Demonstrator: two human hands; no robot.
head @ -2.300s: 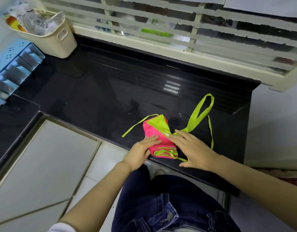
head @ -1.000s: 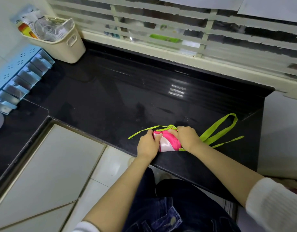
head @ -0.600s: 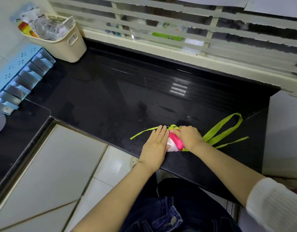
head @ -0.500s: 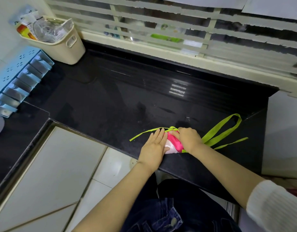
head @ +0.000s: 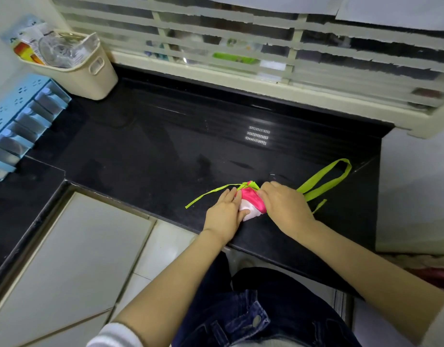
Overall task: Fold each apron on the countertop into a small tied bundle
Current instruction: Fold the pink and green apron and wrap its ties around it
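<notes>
Apron point(head: 251, 202), pink and rolled into a short bundle, lies near the front edge of the black countertop point(head: 166, 146), long axis roughly front to back. One lime strap point(head: 206, 196) trails left and a strap loop point(head: 323, 189) trails right. A cream basket point(head: 91, 78) and a blue rack point(head: 20, 121) stand well apart, far left. The left hand point(head: 224, 214) lies flat-fingered against the bundle's left side. The right hand point(head: 284, 209) curls over its right side.

Cream basket point(head: 91, 78), blue rack point(head: 20, 121), slatted window point(head: 266, 46).
</notes>
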